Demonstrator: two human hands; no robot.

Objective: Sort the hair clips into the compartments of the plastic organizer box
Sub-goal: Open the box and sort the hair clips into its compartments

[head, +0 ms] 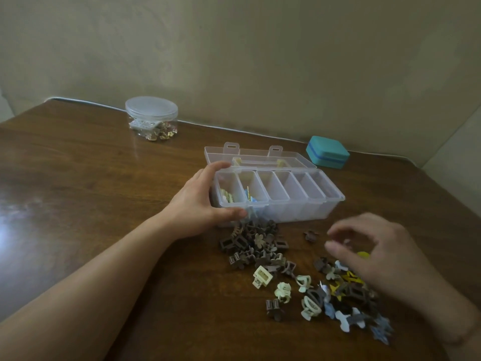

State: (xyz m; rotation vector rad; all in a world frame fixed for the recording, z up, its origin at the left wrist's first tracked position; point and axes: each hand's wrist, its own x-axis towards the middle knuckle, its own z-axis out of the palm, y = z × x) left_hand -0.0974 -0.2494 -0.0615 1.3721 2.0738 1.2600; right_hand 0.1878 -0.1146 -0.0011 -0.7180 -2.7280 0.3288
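A clear plastic organizer box (325,209) with its lid folded back lies mid-table, split into several narrow compartments. The leftmost compartment holds cream clips (227,198) and the one beside it holds blue clips (251,198); the others look bare. My left hand (197,201) grips the box's left end, thumb on the front wall. A pile of brown clips (255,246) lies just in front of the box. A mixed pile of cream, blue, yellow and brown clips (338,295) lies further right. My right hand (372,251) hovers blurred over that pile, fingers curled beside a yellow clip (363,254).
A round clear jar (151,117) with a lid and small trinkets stands at the back left. A teal case (327,151) sits behind the box on the right. One lone brown clip (311,236) lies between box and right hand. The wooden table (78,178) meets the wall.
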